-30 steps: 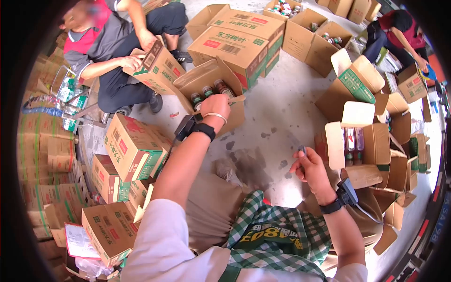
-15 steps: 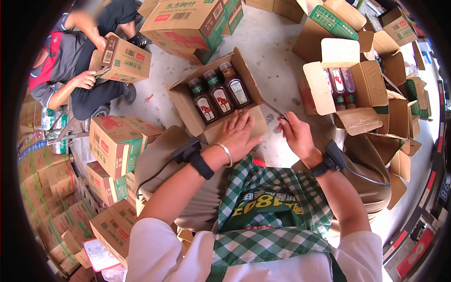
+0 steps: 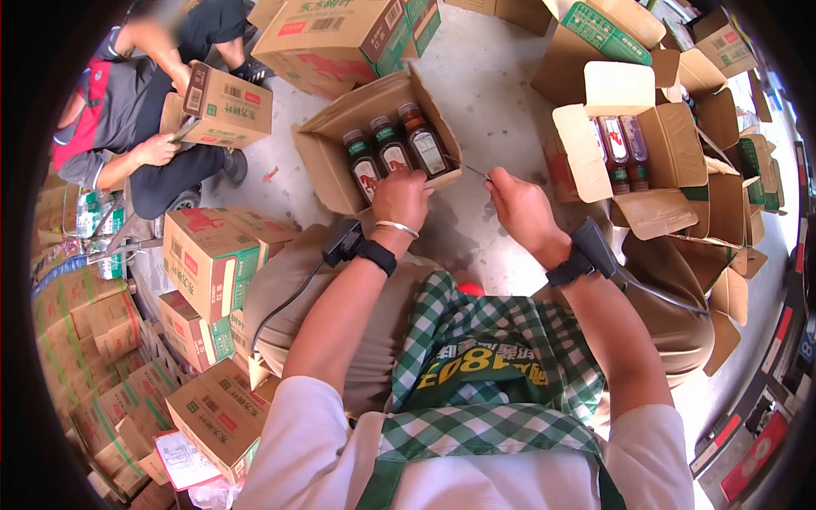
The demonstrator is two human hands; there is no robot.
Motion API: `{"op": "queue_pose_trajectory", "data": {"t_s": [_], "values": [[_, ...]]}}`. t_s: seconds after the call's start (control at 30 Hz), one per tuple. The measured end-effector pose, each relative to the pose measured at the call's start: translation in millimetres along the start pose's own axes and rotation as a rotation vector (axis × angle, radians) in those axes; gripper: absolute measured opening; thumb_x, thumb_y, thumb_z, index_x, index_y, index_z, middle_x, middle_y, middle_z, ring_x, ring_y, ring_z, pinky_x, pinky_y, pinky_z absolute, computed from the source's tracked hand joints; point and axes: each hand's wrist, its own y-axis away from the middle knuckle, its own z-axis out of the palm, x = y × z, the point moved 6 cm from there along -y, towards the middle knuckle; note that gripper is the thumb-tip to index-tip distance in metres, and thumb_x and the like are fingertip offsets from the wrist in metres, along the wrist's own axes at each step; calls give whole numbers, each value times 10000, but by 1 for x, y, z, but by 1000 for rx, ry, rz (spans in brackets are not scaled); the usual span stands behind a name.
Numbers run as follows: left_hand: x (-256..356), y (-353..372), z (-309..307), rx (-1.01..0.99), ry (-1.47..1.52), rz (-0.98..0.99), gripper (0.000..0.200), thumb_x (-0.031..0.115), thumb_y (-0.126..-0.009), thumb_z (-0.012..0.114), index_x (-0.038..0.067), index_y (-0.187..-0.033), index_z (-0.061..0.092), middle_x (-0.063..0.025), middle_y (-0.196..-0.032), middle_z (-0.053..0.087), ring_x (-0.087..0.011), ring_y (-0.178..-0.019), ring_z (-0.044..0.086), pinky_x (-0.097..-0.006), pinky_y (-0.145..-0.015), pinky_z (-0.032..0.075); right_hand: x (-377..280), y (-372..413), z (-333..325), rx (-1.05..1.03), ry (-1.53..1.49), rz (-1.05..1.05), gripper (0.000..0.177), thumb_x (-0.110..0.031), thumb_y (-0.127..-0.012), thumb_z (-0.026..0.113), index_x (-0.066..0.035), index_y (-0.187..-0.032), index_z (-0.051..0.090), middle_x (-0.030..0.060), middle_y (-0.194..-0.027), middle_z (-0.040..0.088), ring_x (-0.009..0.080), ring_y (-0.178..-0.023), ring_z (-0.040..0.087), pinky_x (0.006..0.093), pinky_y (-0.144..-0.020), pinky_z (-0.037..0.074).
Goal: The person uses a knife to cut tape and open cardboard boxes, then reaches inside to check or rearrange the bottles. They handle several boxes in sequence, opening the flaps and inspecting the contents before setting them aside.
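Note:
An open cardboard carton (image 3: 319,140) stands before me with three dark drink bottles (image 3: 393,151) in view inside, their caps towards the far side. My left hand (image 3: 401,204) is closed over the carton's near edge, fingers curled, covering the lower part of the bottles' labels. My right hand (image 3: 520,204) is closed round a thin knife (image 3: 476,172), its handle mostly hidden in the fingers. The blade points left and its tip meets the carton's near right corner.
Closed cartons (image 3: 327,42) stand beyond and at left (image 3: 208,263). At right, an open carton (image 3: 680,149) holds several bottles, with more opened cartons around it. A co-worker (image 3: 127,102) sits at far left, holding a carton (image 3: 234,106).
My left hand has gone from lying flat on the near flap to curling over the near edge. The carton has shifted and tilted slightly. My right hand has moved a little left and away from me with the knife.

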Motion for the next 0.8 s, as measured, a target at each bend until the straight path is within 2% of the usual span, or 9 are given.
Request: {"op": "queue_pose_trajectory", "data": {"t_s": [0.1,0.27,0.5,0.8], "values": [[26,14,5,-131,-22,105,193,180,-662,696,39,-683,567,-156,-715,589,-335,-760,589,-445,-663,471,8,14,2,-54,52,-16,116,-134,-888,531,-52,-861,453,186,-738,585,399,-677,572,472,-566,447],[58,44,12,-115,93,90,190,175,-675,691,45,-746,573,-143,-814,606,-313,-819,589,-423,-708,482,21,58,9,-139,153,79,105,-129,-874,527,-52,-842,464,184,-747,601,394,-678,583,481,-568,454],[55,38,21,-306,71,128,202,153,-705,677,24,-827,581,-148,-913,588,-318,-948,558,-393,-779,486,28,65,18,-187,84,230,56,-86,-856,497,-37,-856,470,217,-760,598,432,-708,569,513,-604,439],[57,46,22,-252,20,150,147,131,-730,615,39,-845,600,-96,-895,589,-284,-967,552,-355,-790,498,50,74,29,-255,52,241,62,-91,-861,487,-35,-854,462,240,-735,581,452,-725,555,521,-609,425]]}}
